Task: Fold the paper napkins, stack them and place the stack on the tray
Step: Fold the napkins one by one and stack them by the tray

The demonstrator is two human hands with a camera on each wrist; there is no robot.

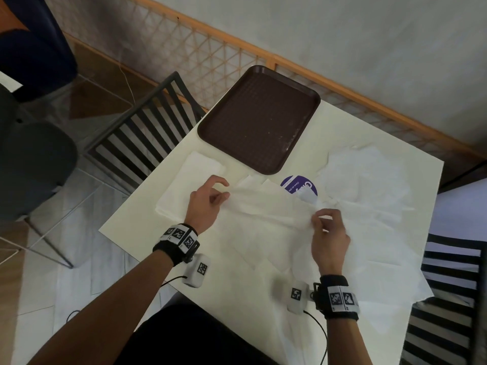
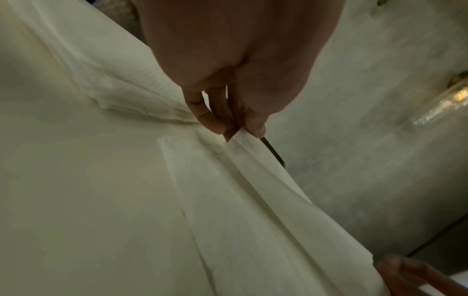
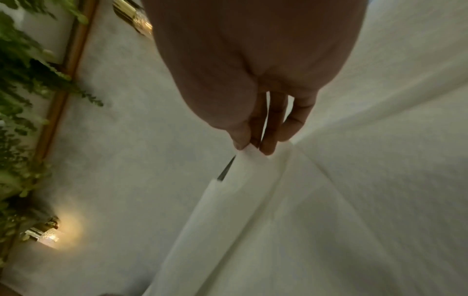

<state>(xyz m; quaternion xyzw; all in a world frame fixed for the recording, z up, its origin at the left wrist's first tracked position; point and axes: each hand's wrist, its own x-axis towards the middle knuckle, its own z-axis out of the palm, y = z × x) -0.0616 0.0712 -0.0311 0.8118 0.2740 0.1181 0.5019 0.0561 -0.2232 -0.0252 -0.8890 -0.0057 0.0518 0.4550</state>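
A white paper napkin (image 1: 266,206) hangs stretched between both hands just above the white table (image 1: 126,227). My left hand (image 1: 210,198) pinches its left corner, and the left wrist view shows thumb and fingers closed on the folded edge of the napkin (image 2: 253,160). My right hand (image 1: 325,222) pinches the right corner; the napkin (image 3: 240,190) runs down from its fingertips. A stack of folded napkins (image 1: 189,185) lies left of my left hand. The dark brown tray (image 1: 261,117) sits bare at the table's far corner.
Loose unfolded napkins (image 1: 369,185) are spread over the right half of the table, and more lie near my right wrist. A purple round sticker (image 1: 299,184) shows between tray and napkin. Black slatted chairs (image 1: 147,122) stand left and right of the table.
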